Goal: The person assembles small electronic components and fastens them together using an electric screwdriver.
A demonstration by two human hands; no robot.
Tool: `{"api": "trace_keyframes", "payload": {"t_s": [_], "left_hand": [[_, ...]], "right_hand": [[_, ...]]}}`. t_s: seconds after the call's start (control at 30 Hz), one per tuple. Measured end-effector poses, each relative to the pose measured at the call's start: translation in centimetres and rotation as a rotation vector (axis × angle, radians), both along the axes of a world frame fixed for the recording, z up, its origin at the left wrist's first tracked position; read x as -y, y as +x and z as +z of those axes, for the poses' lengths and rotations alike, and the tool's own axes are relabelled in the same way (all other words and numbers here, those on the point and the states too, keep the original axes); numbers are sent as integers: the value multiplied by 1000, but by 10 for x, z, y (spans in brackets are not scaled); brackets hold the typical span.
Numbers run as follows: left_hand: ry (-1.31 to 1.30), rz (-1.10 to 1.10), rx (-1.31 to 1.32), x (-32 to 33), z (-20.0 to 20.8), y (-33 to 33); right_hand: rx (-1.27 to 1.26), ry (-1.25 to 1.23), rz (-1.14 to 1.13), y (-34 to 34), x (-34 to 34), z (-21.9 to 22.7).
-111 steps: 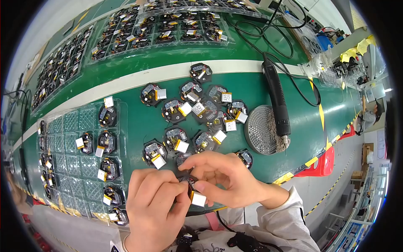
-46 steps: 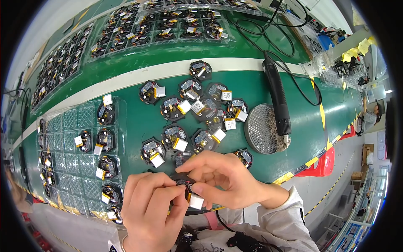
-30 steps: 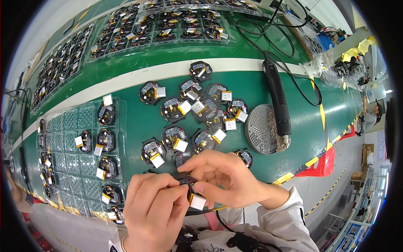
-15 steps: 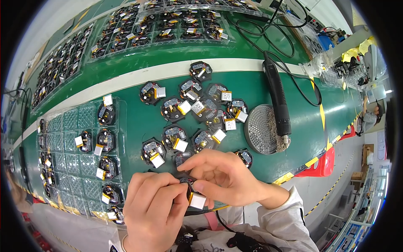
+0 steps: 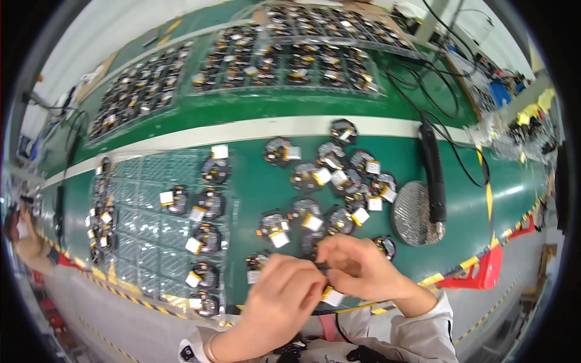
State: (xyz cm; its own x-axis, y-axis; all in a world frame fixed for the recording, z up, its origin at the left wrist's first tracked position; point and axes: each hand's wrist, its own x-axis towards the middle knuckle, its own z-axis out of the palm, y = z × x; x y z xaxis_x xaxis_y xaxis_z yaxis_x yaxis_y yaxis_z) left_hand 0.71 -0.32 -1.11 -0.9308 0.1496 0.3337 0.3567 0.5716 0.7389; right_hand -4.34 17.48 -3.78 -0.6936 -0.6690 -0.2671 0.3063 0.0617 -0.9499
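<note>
Near the table's front edge, my left hand [image 5: 284, 293] and my right hand [image 5: 366, 269] grip one dark circuit-board module [image 5: 322, 265] between them. Its white pouch battery [image 5: 332, 296] hangs below my fingers, on the side toward me. Most of the module is hidden by my hands, and the picture is slightly blurred. Just left of my left hand lies a similar module [image 5: 258, 261]. Beyond my hands several more round black modules with white batteries lie in a loose cluster [image 5: 339, 221] on the green table.
A clear compartment tray [image 5: 142, 227] at left holds several modules along its sides. To the right, a black electric screwdriver [image 5: 433, 175] rests over a round metal dish [image 5: 407, 212]. Filled trays [image 5: 290, 85] stand at the back, near a loose black cable [image 5: 451, 142]. A red stool [image 5: 478, 272] stands beyond the edge.
The whole view has shifted, so table, trays and hands appear farther right and the table lower. Both hands keep the module between them; a module beside my left hand now shows more.
</note>
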Motion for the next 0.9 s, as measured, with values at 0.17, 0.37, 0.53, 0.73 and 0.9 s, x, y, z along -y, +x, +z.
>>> {"api": "trace_keyframes", "payload": {"t_s": [0.17, 0.37, 0.53, 0.73, 0.9], "left_hand": [[87, 24, 49, 45, 4, 17], [-441, 901, 207, 215, 4, -4], [-743, 1138, 206, 321, -42, 7], [-857, 1209, 294, 325, -56, -10], [-474, 1104, 27, 340, -56, 5]], "right_hand": [[-324, 266, 263, -6, -7, 20], [-601, 492, 322, -4, -18, 11], [-709, 499, 169, -6, -8, 17], [-741, 543, 29, -9, -5, 13], [-712, 495, -89, -3, -1, 23]]}}
